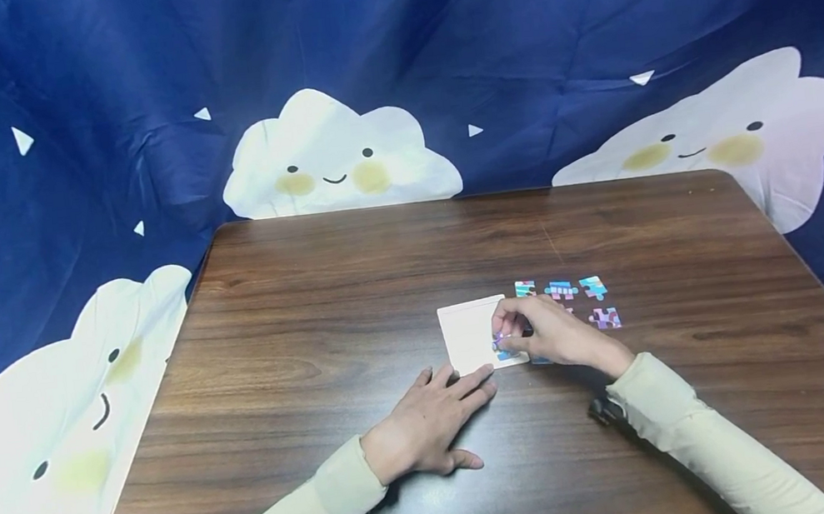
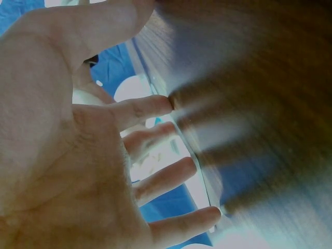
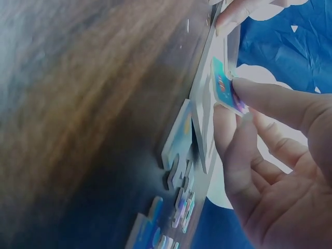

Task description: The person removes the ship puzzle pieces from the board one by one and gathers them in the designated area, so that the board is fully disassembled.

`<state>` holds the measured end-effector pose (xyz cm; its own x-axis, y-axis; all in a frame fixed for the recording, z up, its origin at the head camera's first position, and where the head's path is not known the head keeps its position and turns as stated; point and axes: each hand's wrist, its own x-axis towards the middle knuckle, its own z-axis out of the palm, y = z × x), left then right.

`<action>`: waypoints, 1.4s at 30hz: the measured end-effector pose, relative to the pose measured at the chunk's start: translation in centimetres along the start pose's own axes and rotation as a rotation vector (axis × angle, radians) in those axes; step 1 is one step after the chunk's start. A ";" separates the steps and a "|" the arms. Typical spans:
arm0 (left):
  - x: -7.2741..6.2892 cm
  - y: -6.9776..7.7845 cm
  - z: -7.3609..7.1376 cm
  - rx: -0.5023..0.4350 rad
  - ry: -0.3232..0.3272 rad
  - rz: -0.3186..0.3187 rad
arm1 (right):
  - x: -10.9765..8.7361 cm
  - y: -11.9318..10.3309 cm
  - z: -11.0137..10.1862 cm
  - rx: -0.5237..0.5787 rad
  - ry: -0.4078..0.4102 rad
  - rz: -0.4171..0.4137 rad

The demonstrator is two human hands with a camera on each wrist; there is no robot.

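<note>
A white puzzle board [image 1: 468,331] with a raised rim lies on the table in front of me. My right hand [image 1: 548,333] pinches a colourful jigsaw piece [image 3: 224,85] between thumb and fingers, over the board's right part. With fingers spread, my left hand [image 1: 429,423] rests by the board's near edge, fingertips touching the table and the board's rim. In the left wrist view its palm [image 2: 67,155] faces the camera. Several loose jigsaw pieces [image 1: 592,287] lie right of the board, some partly hidden behind the right hand.
The brown wooden table [image 1: 296,303] reaches back to a blue curtain [image 1: 134,52] printed with white clouds. A small dark object [image 1: 600,411] shows beside the right sleeve. In the right wrist view, jigsaw pieces [image 3: 179,132] lie close to the board's edge.
</note>
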<state>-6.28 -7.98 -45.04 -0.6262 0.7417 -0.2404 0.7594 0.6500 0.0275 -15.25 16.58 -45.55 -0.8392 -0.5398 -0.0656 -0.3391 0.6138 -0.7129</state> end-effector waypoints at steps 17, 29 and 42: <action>0.1 0.1 -0.1 -0.009 0.005 -0.002 | -0.1 -0.1 -0.8 0.025 0.030 -0.007; 0.1 0.0 -0.2 -0.024 -0.014 -0.007 | -0.7 0.1 -1.5 -0.015 0.071 0.008; 0.0 0.1 -0.1 -0.019 -0.013 -0.001 | -2.3 1.2 -2.3 0.008 0.116 0.064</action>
<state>-6.26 -7.90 -44.92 -0.6242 0.7390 -0.2534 0.7553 0.6538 0.0461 -14.65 19.90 -44.66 -0.9027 -0.4291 -0.0309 -0.2797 0.6400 -0.7156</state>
